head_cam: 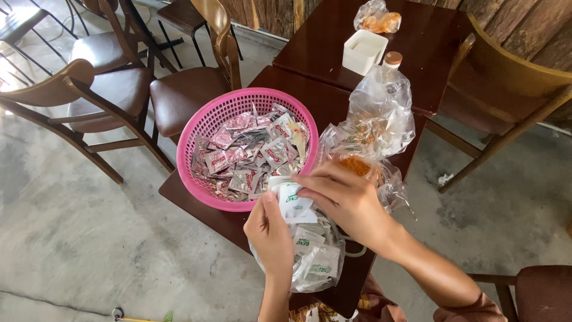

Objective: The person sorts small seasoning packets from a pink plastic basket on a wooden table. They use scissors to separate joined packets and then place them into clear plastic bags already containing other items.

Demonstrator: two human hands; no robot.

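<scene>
White sachet (294, 204): pinched between both hands, above the mouth of a clear bag (316, 262) of like sachets, just beside the near rim of the pink basket (205, 116). Right hand (348, 200): fingers closed on the sachet's upper edge, reaching in from the right. Left hand (269, 234): fingers grasping the bag's rim, thumb up against the sachet's lower edge. Bag sits at the near edge of the dark counter (310, 98), touching the basket. Basket is filled with small silver and pink sachets (247, 155). Right of the basket: clear bags (381, 113) holding orange powder, touching the right hand's far side. Beyond them: white square tub (364, 51), brown-capped bottle (392, 59), another small bag (377, 18). Wooden chairs (113, 89) stand on the concrete floor to the left.
</scene>
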